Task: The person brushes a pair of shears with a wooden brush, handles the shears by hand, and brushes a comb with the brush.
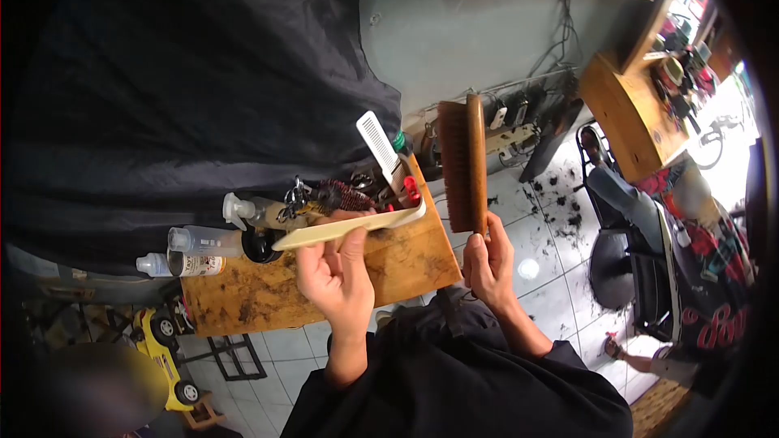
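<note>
My left hand [337, 276] is closed on the near side of a cream-coloured tray [349, 229], thumb on its outer wall. The tray is raised over the wooden table and holds a white comb [375, 142], a round hairbrush [347, 197], a red item [412, 190] and metal tools too cluttered to name. In my right hand [488, 268], fingers wrapped round the handle end, a wooden bristle brush [475, 162] stands upright with its brown bristles facing left. The brush is apart from the tray.
The wooden table [406, 268] has dark hair bits on it. A spray bottle [256, 212], a clear bottle [203, 239] and a jar [195, 263] stand left. Black cloth [203, 73] hangs behind. Hair clippings [560, 203] lie on the tiles. A person [714, 276] sits at right; a toy car [158, 349] is lower left.
</note>
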{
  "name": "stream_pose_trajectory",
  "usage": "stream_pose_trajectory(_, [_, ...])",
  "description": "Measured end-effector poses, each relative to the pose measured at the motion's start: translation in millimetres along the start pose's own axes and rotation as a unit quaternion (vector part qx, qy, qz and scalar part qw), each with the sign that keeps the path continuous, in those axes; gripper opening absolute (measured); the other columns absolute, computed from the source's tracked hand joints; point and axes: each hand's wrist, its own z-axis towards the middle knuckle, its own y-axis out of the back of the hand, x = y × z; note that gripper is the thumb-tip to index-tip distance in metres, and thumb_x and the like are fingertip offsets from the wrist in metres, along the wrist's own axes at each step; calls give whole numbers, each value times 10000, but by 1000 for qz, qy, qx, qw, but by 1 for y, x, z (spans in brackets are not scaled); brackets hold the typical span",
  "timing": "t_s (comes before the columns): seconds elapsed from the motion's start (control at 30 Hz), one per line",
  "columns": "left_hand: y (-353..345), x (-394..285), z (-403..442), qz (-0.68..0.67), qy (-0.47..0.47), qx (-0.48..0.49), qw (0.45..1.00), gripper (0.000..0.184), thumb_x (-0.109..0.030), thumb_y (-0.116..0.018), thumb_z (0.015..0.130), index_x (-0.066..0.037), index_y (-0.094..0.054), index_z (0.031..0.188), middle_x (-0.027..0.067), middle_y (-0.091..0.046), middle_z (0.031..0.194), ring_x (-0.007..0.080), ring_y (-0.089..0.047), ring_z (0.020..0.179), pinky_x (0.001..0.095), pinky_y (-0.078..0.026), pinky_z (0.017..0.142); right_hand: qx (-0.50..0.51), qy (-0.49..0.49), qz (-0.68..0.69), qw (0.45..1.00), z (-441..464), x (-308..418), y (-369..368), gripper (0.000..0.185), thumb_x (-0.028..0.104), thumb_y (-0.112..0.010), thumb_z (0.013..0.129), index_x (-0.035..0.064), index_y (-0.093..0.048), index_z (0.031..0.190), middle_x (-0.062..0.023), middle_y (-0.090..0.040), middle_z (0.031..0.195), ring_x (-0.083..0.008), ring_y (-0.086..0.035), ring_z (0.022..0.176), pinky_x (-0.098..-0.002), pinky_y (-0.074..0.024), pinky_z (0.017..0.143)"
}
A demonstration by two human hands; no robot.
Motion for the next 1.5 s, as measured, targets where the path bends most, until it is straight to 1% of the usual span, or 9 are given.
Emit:
stream_pose_trajectory(0.4, [-48,19,33,201,-78,-43,975,181,34,-481,948,84,-446,1119,218,-602,1088,253,-625,1033,313,-509,885,117,-77,-4,990,62,8,17,372,172,-502,972,-30,-443,1279,-1,-555,710,-27,-461,598,-203,-360,527])
stream_pose_trajectory(0.57, [-62,30,30,314,-93,9,945,187,31,-539,916,63,-517,1099,177,-641,1010,249,-669,870,301,-542,716,130,-67,-14,989,72,1,17,380,172,-507,970,-33,-445,1284,-1,-568,728,-30,-440,595,-209,-364,533])
stream_pose_trajectory(0.77, [-64,44,32,338,29,17,940,191,-8,-538,922,54,-519,1102,205,-631,946,316,-671,810,357,-535,650,130,-70,-1,989,83,2,17,404,178,-507,975,-55,-429,1296,-64,-617,880,-51,-519,710,-215,-430,626])
stream_pose_trajectory(0.8, [-63,42,31,343,75,29,936,225,-35,-529,939,52,-505,1145,183,-654,984,250,-669,928,334,-518,774,136,-77,-7,988,84,2,18,411,179,-509,975,-60,-425,1299,-79,-623,945,-61,-540,761,-218,-447,670])
stream_pose_trajectory(0.93, [-58,45,33,387,78,104,913,167,-34,-588,884,15,-575,1043,216,-641,867,370,-640,737,425,-475,602,143,-62,-21,988,86,6,16,409,175,-512,972,-57,-428,1299,-62,-620,934,-57,-529,743,-215,-438,650])
stream_pose_trajectory(1.17, [-58,49,29,416,105,108,897,246,-133,-592,909,6,-552,1109,213,-652,818,393,-647,737,452,-501,616,134,-48,10,990,72,11,10,377,95,-472,961,-58,-418,1301,-71,-597,1008,-76,-530,821,-214,-429,729])
stream_pose_trajectory(1.23, [-67,31,27,324,145,85,931,676,-21,-622,869,47,-222,1409,247,-629,1027,337,-660,939,386,-536,772,135,11,-30,990,68,8,9,390,205,-405,994,-51,-378,1287,31,-438,516,-42,-385,360,-190,-333,354])
stream_pose_trajectory(1.3, [-70,24,27,297,28,38,954,755,33,-633,840,44,-178,1443,269,-494,1268,352,-587,1099,365,-514,841,125,34,-2,992,61,13,6,394,202,-402,995,-62,-371,1286,29,-422,490,-48,-365,339,-193,-319,339])
stream_pose_trajectory(1.5, [-53,16,17,390,13,85,917,362,-80,-601,889,104,-509,1187,292,-468,1242,386,-615,1003,393,-548,805,124,49,14,991,45,17,4,360,258,-394,1010,-51,-402,1193,13,-400,493,-51,-347,330,-194,-306,324])
